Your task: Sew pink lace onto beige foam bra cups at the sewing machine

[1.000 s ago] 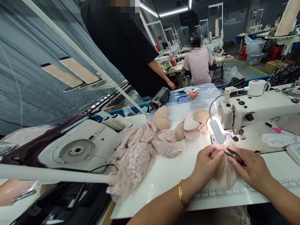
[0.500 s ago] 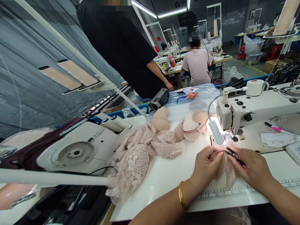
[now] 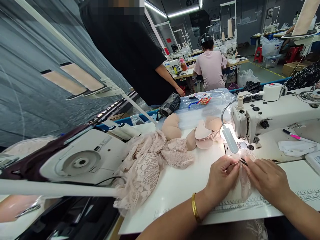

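My left hand [image 3: 223, 178] is closed in a pinch on a pale pink piece of lace fabric [image 3: 245, 186], which hangs down between my two hands over the table edge scale. In my right hand [image 3: 267, 180] is a pair of black thread snips [image 3: 243, 161]; the fingers wrap round it and hide most of it. The blade tips point left, close to my left fingertips and the fabric. Just beyond my hands is the lit needle area of a white sewing machine [image 3: 282, 115], with a small lamp [image 3: 230, 140] bent over it.
Left of my hands lie a heap of pink lace pieces [image 3: 142, 176] and several beige moulded cups [image 3: 203, 133]. A clear plastic bin lid [image 3: 190, 115] and black device [image 3: 170, 105] are behind them. A person in black [image 3: 127, 50] stands at back left; another [image 3: 211, 68] sits further off.
My right hand has turned and closed further round the snips, so less of them shows. My left hand has curled over the fabric edge. The standing person has shifted slightly.
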`<state>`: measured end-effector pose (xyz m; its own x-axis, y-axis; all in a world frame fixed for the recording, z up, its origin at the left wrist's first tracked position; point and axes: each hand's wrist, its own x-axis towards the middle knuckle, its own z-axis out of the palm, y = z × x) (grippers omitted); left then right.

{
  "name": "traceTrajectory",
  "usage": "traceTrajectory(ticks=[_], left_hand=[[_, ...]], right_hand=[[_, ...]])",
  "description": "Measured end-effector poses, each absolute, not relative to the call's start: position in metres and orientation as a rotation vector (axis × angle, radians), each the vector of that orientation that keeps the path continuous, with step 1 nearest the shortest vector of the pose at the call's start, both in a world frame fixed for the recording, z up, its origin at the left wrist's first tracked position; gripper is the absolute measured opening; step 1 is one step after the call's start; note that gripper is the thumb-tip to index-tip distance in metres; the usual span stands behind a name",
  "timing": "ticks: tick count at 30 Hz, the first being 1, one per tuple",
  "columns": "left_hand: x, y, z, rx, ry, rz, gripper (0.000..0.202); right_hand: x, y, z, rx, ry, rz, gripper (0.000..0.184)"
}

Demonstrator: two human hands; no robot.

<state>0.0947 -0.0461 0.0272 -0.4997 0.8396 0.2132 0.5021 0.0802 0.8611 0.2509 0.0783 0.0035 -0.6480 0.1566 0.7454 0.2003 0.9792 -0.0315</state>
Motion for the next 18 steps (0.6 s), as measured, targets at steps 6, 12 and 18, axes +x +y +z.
traceTrajectory(ticks=[6, 12, 18], left_hand=[[0.097, -0.045, 0.024, 1.375, 2.038, 1.326, 0.017], [0.097, -0.045, 0.03, 1.235, 1.989, 1.362, 0.018], [0.091, -0.042, 0.037, 0.89, 1.881, 1.398, 0.022]], right_hand=[[0.252, 0.077, 0.002, -0.226, -2.323, -0.071, 0.033], [0.251, 0.081, 0.003, -0.468, -2.312, 0.395, 0.024], [0.252, 0.09, 0.012, -0.596, -2.383, 0.874, 0.032]])
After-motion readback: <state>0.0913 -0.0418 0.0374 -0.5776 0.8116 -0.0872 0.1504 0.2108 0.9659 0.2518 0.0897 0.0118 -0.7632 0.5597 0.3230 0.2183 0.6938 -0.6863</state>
